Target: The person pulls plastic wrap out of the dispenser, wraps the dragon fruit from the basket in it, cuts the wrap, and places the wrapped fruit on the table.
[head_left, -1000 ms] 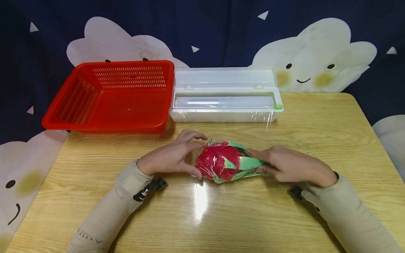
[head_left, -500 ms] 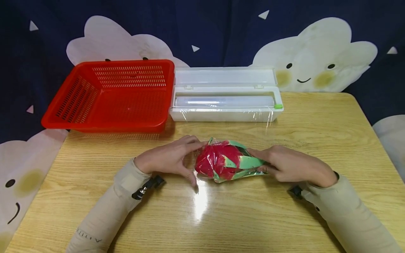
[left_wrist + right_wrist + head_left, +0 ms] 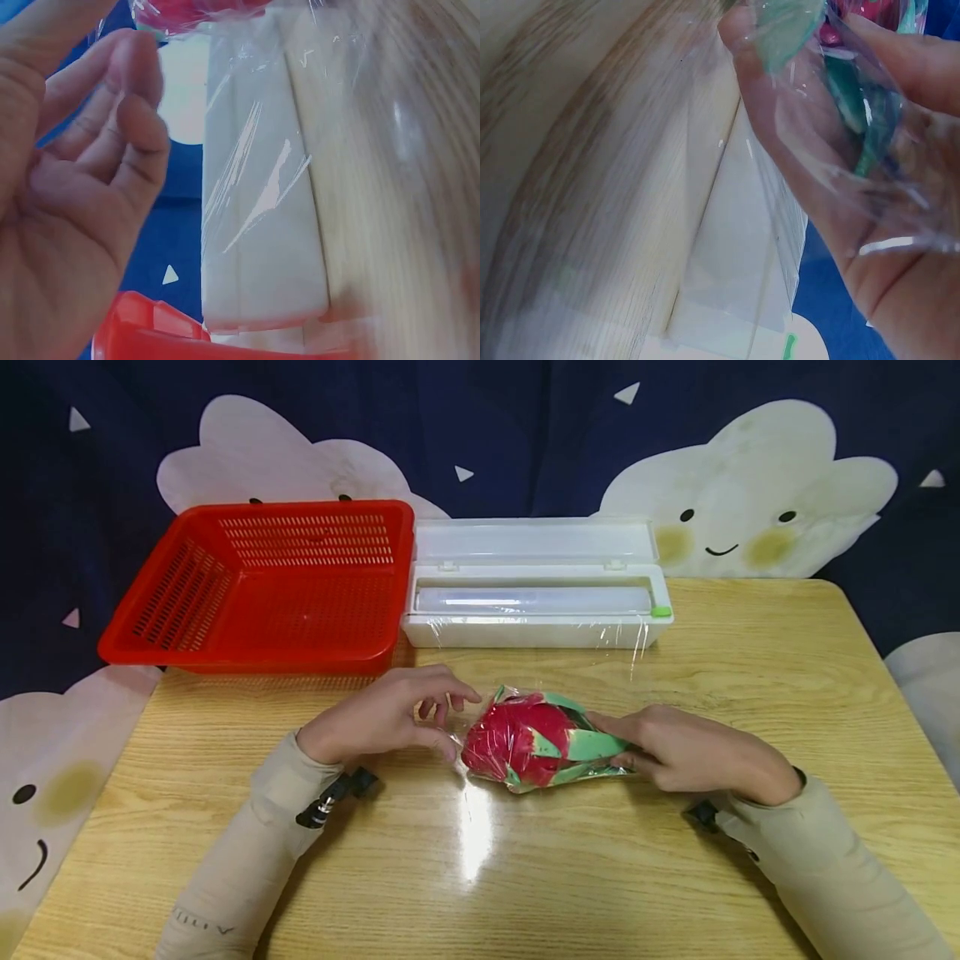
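A red dragon fruit (image 3: 525, 739) with green leaf tips lies on its side in the middle of the table, wrapped in clear cling film (image 3: 271, 184). My right hand (image 3: 686, 747) grips its leafy end through the film; in the right wrist view the green tips (image 3: 847, 97) sit between thumb and fingers. At the fruit's rounded left end is my left hand (image 3: 393, 710), its fingers loosely bent and its thumb apart from the index finger. Film runs from the fruit back toward a white dispenser box (image 3: 536, 633), whose lid stands open over the film roll (image 3: 532, 601).
To the left of the dispenser stands a red plastic basket (image 3: 315, 610) with slotted sides, close against the box. A green slider (image 3: 660, 612) sits at the box's right end. Behind the wooden table (image 3: 780, 652) hangs a dark blue cloud-patterned curtain (image 3: 525, 435).
My left hand first spread its thumb away from the fruit's left end, then drew back to the left, fingers bending. The right hand and the dragon fruit have stayed in place.
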`<state>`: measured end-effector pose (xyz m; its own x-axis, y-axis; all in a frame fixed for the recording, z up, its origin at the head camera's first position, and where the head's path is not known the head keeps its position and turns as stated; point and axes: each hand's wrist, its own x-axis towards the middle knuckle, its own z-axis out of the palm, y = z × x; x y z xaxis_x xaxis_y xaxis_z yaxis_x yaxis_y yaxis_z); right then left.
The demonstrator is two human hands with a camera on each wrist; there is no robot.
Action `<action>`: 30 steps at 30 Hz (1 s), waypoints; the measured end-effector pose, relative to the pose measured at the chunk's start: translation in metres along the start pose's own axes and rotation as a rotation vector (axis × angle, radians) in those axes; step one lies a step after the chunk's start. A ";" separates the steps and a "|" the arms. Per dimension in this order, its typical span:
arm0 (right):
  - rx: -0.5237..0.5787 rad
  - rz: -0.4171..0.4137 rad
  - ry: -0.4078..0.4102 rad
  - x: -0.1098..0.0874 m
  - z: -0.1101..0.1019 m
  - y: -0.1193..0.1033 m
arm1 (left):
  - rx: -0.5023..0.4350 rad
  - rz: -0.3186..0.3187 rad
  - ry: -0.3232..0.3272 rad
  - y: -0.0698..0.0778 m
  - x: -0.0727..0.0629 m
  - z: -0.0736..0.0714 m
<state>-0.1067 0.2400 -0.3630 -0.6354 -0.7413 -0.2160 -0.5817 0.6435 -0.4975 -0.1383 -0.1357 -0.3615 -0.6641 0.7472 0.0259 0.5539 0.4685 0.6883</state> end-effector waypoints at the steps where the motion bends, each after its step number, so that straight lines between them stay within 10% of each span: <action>1: 0.002 0.002 0.000 0.000 0.000 0.000 | -0.001 0.011 0.021 0.000 0.000 0.000; 12: -0.002 0.003 0.001 -0.001 -0.001 -0.003 | -0.033 0.117 0.056 -0.005 0.004 0.005; 30: -0.011 0.017 0.004 0.000 0.001 -0.003 | -0.089 0.087 0.014 -0.001 0.003 0.008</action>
<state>-0.1044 0.2380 -0.3619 -0.6471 -0.7298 -0.2206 -0.5766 0.6578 -0.4847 -0.1369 -0.1298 -0.3678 -0.6228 0.7762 0.0981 0.5634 0.3580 0.7446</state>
